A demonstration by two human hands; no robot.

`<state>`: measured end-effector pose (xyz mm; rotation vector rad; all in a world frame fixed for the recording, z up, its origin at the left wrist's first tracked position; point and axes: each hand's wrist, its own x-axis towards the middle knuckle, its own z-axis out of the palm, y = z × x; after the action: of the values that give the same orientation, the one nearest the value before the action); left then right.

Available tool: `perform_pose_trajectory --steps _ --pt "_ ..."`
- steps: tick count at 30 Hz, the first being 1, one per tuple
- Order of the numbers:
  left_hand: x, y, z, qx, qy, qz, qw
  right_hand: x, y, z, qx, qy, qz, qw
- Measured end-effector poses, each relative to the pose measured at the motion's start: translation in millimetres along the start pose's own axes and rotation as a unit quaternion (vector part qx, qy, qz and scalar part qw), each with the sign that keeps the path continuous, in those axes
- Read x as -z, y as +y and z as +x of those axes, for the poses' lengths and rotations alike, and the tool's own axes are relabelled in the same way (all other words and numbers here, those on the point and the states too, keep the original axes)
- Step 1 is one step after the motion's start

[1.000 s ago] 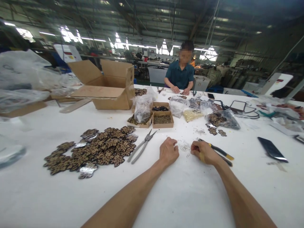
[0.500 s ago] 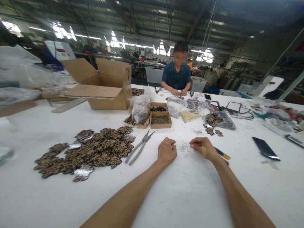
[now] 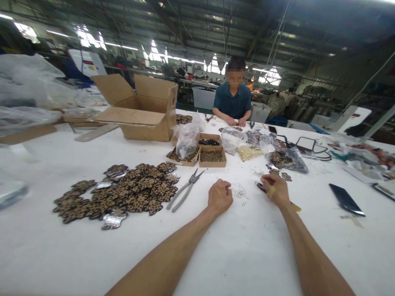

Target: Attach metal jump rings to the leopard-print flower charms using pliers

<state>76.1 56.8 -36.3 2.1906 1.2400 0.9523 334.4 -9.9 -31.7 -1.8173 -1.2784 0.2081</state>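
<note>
Small silvery rings [image 3: 240,192] lie loosely scattered in a thin, flat patch, their exact shape hard to make out. Just right of them are pliers [image 3: 296,206], mostly hidden, dark-tipped, one yellow handle end showing.

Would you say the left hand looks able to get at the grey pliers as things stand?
Probably yes: the left hand is right of the grey pliers, with white tabletop between them and nothing visible blocking the way. It is curled toward the small rings, so it may need to turn.
</note>
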Motion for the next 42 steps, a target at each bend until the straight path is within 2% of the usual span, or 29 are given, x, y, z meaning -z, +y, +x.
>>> perform_pose_trajectory --steps 3,8,12,17,24,28,33,37,40,42 --pt "1.8 0.6 -0.2 0.005 -0.001 0.002 1.0 10.6 21.9 18.7 -0.035 0.029 -0.08 0.996" --pt "3.0 0.8 -0.7 0.009 -0.004 0.002 1.0 11.0 45.4 44.8 -0.076 0.004 -0.15 0.986" --pt "2.7 0.3 -1.0 0.009 -0.006 0.004 1.0 2.8 49.5 56.6 -0.107 -0.017 -0.187 0.976" --pt "2.7 0.0 -0.8 0.009 -0.013 0.007 1.0 -1.6 51.4 59.1 -0.139 -0.015 -0.217 0.966" --pt "1.3 -2.7 1.0 0.0 -0.006 0.008 1.0 12.8 60.1 62.9 -0.22 0.077 -0.25 0.94" --pt "1.9 -1.2 0.8 0.003 -0.011 0.011 1.0 11.0 61.8 65.7 -0.238 0.082 -0.248 0.935" --pt "4.0 3.4 -1.0 0.013 -0.019 -0.001 1.0 19.1 58.7 61.2 -0.227 0.095 -0.201 0.948" --pt "7.2 4.6 -0.6 0.02 -0.004 -0.048 0.999 27.1 38.0 51.2 -0.155 0.082 -0.127 0.976" --pt "10.5 6.6 -0.5 0.021 0.001 -0.142 0.99 14.6 5.9 36.2 -0.086 -0.011 0.009 0.996" --pt "11.5 8.4 -1.5 0.022 -0.013 -0.227 0.973 -1.6 -18.9 22.4 -0.049 -0.112 0.187 0.975"
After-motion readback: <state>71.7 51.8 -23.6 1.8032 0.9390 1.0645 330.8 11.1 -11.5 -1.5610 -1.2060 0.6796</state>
